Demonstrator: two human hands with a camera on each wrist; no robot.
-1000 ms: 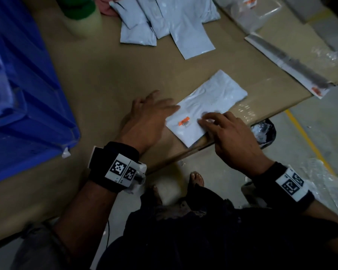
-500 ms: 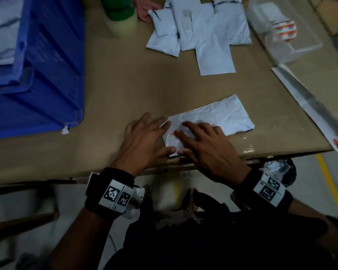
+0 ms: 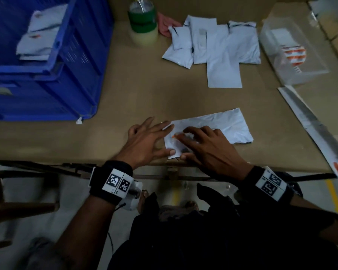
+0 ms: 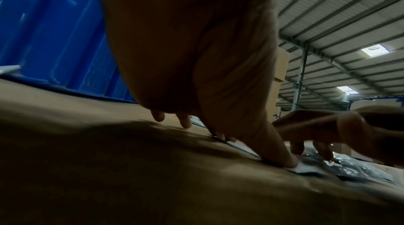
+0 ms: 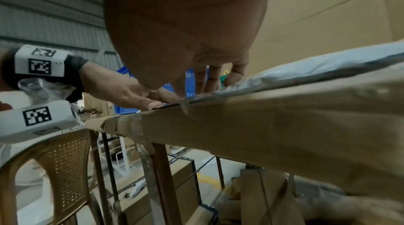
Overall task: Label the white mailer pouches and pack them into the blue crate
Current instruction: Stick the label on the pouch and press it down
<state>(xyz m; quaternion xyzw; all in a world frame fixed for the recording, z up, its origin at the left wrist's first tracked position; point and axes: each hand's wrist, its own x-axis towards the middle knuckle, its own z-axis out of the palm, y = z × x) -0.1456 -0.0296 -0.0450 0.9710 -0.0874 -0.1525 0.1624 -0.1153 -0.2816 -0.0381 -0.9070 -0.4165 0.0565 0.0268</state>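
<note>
A white mailer pouch [image 3: 228,124] lies flat on the table near its front edge. My left hand [image 3: 160,140] is spread flat at the pouch's left end, its thumb pressing the near corner [image 4: 306,169]. My right hand [image 3: 183,147] lies over the left half of the pouch with its fingers pressing down on it; a bit of an orange label [image 3: 174,135] peeks out at the fingertips. The blue crate [image 3: 80,55] stands at the back left with several pouches [image 3: 39,34] inside. From the right wrist, the pouch [image 5: 317,69] runs along the table edge.
A pile of white pouches [image 3: 220,51] lies at the back centre, with another person's hand [image 3: 165,25] beside it. Green tape rolls [image 3: 142,24], a clear box of labels [image 3: 293,53] and a long backing strip [image 3: 310,129] are also on the table. A brown plastic chair [image 5: 54,168] stands below the edge.
The pouch has turned from diagonal to nearly parallel with the table edge. My right hand slid left over the orange label, and my left thumb came down on the near corner.
</note>
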